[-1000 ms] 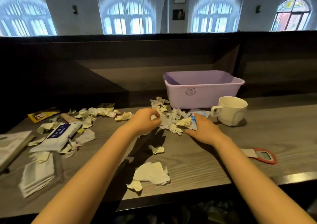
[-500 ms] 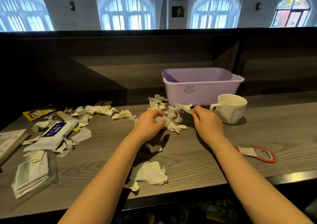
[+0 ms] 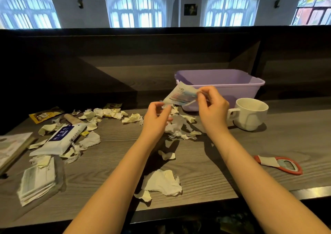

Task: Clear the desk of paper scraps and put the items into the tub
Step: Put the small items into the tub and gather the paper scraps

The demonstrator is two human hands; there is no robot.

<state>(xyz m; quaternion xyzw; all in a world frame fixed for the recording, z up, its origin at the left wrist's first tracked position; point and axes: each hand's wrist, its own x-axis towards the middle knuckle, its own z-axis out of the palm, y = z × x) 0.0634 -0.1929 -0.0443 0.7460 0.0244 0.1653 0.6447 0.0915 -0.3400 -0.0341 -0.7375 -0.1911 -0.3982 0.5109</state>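
Starting at the bottom centre of the frame, a big torn sheet [image 3: 162,181] lies close to the front edge of the desk [image 3: 107,171], with a smaller scrap [image 3: 167,155] just above it and a red bottle opener [image 3: 279,164] at lower right. At mid left, a wet-wipe pack [image 3: 60,138] and a stack of folded tissues [image 3: 38,180] sit among more paper scraps [image 3: 111,112].

In the middle, the left hand [image 3: 156,116] hovers over the central heap [image 3: 180,129] with its fingers curled toward the thumb; I cannot tell whether it grips a scrap. Just right of it and higher, the right hand [image 3: 213,106] pinches a flat printed packet [image 3: 180,95] by one edge. The packet is held clear of the desk, in front of the near wall of the lilac tub [image 3: 241,92]. A white mug [image 3: 250,113] stands just right of the tub.

The step in hand looks like picking an item out of the litter for the tub. Next, the packet needs carrying over the rim and letting go inside. Being thin and limp, it may flutter or catch the rim. Most scraps lie on the desk, so the job seems early.
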